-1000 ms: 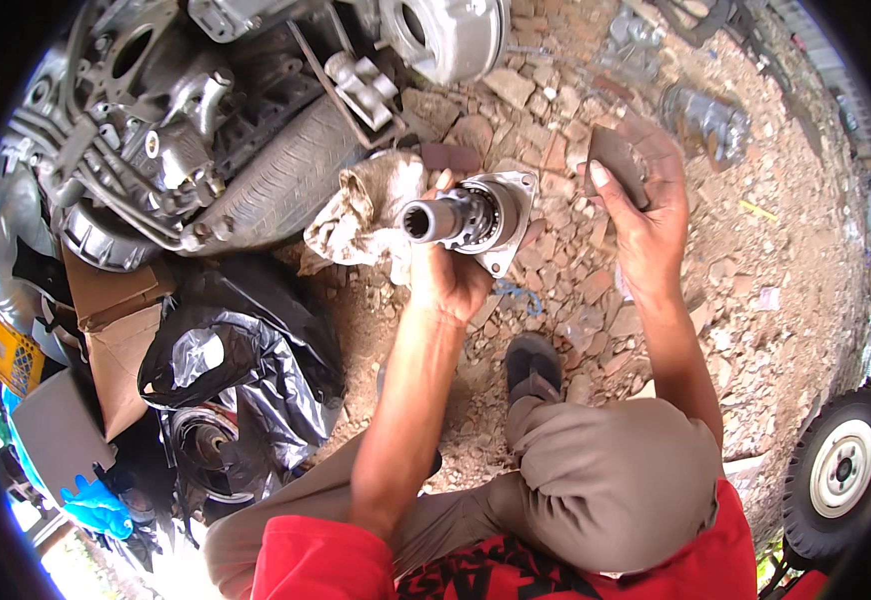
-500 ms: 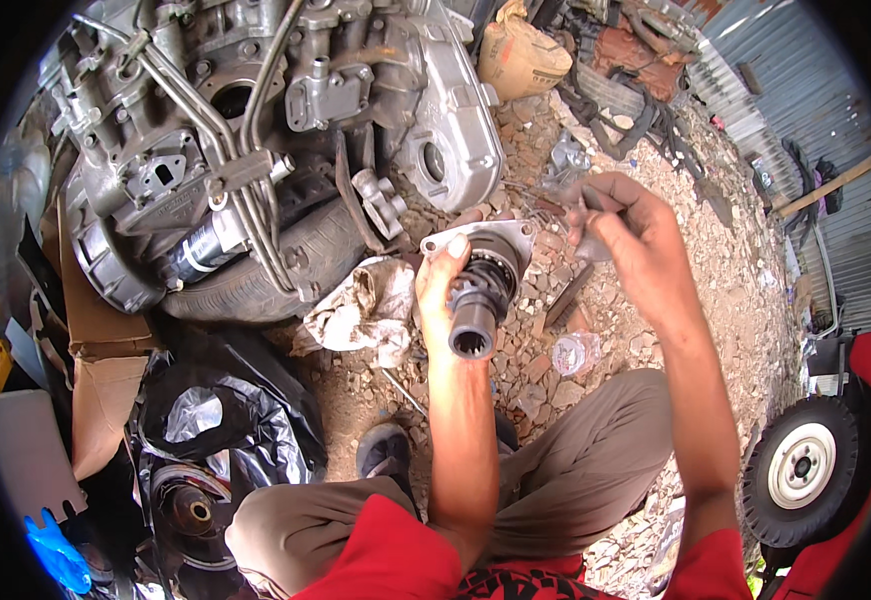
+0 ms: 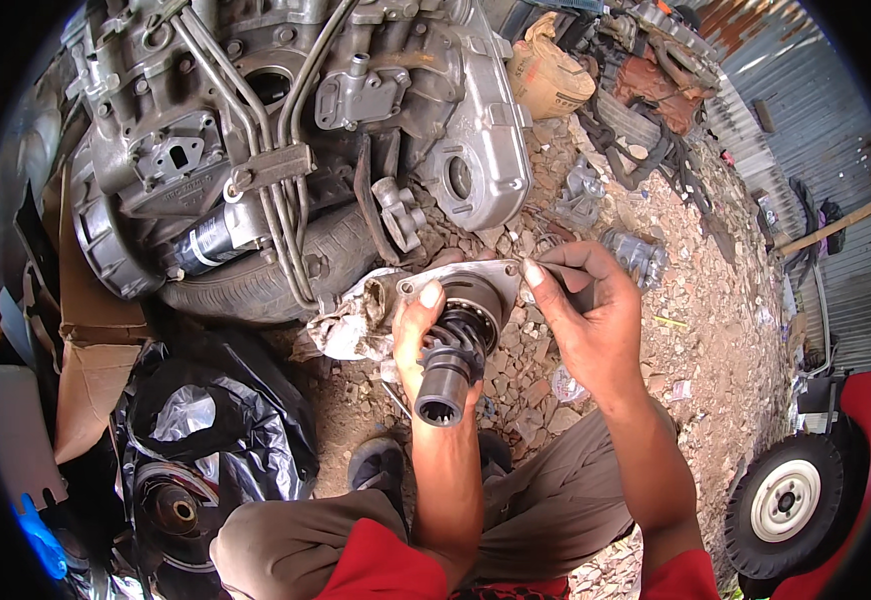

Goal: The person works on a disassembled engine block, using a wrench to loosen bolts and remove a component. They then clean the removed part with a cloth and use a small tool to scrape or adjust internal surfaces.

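Observation:
My left hand (image 3: 419, 325), closed, grips a splined gear shaft (image 3: 444, 385) with a ball bearing and a flat metal flange (image 3: 501, 274) at its far end. The hollow splined end points down toward me. My left thumb presses beside the flange's left bolt hole. At the flange's right corner, my right hand (image 3: 596, 325) sets its thumb by the other bolt hole. Its curled fingers hold a dark grey flat piece (image 3: 578, 290), mostly hidden by them; its kind is unclear.
A large engine block (image 3: 196, 130) rests by a tyre (image 3: 276, 265) at the far left. A dirty white rag (image 3: 356, 325) lies left of my hands. Black plastic bag (image 3: 266, 420) and cardboard (image 3: 101, 370) are nearer left. Rubble covers the ground (image 3: 696, 330); a wheel (image 3: 786, 500) stands right.
My right hand has come left and down from beside the shaft onto the flange's right corner. My left hand has lowered the shaft slightly toward me and left. The view has shifted a little.

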